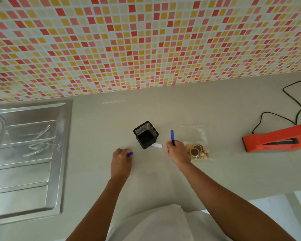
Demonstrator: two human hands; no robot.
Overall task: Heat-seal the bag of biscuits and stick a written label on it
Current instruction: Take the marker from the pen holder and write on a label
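A clear plastic bag of biscuits (196, 146) lies flat on the grey counter (97, 129), its open top pointing toward the wall. My right hand (176, 152) sits just left of the bag and grips a blue pen (172, 136) pointing up and away. A small white label (157, 145) lies between that hand and a black mesh pen holder (145, 134). My left hand (121, 158) is closed on the blue pen cap (130, 154), left of the holder. The orange heat sealer (274, 140) rests at the right with its arm raised.
The sealer's black cord (292, 101) snakes back toward the tiled wall (146, 40). A steel sink with drainboard (28, 153) fills the counter's left side. The counter's front edge runs at lower right, with white cabinet fronts (276, 206) below.
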